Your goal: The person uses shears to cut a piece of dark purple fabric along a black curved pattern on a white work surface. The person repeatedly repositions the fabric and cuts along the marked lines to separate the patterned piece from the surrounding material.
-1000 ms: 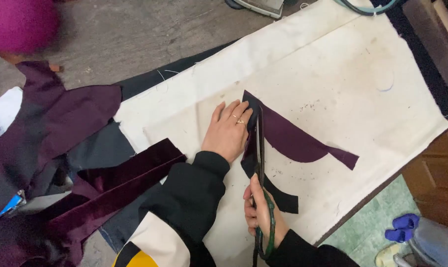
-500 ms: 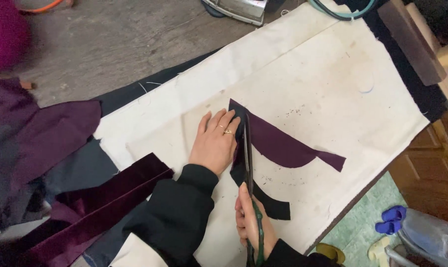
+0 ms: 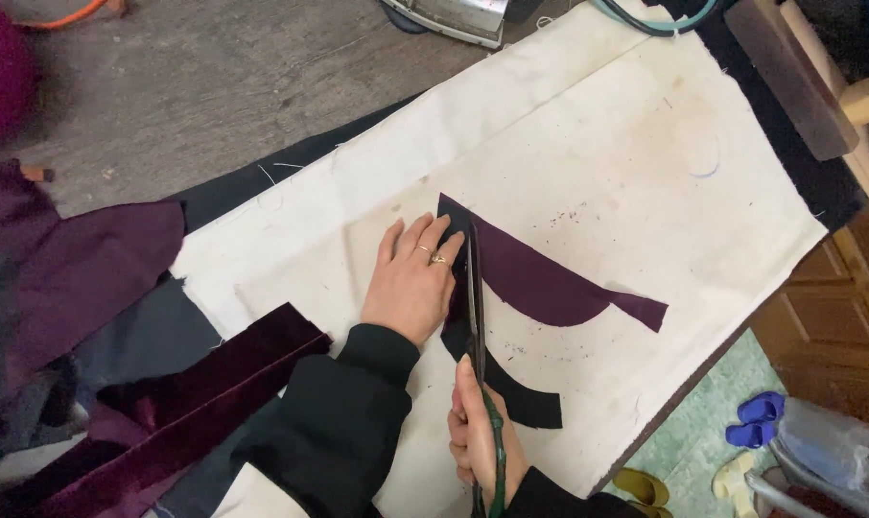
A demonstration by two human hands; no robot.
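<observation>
— Item one, the hands?

— Left hand (image 3: 413,283): flat, fingers spread, palm down, pressing on the cream cloth (image 3: 645,173) and the edge of the purple fabric piece (image 3: 540,283). It grasps nothing. Two rings on the fingers. Right hand (image 3: 480,436): closed around the green-wrapped handles of the scissors (image 3: 476,317), low in the view.

— Where does the purple piece lie against those hands?

— Just right of the left fingertips, touching them. The scissor blades run straight up from the right hand, along the piece's left edge, tips near the piece's upper corner. Whether the blades are parted, I cannot tell.

— Description of the piece?

— Deep plum, matt, flat. Straight top edge slanting down to the right, curved belly below, a narrow tail at the far right. Below it, a black curved strip (image 3: 511,388), same sweep, ending square.

— Remainder?

— Cream cloth: coarse, stained, speckled with lint, over a dark underlay. Velvet strip (image 3: 195,403), maroon, glossy pile, at lower left. More purple cloth (image 3: 80,269) heaped at left. Black sleeves on both arms.
</observation>
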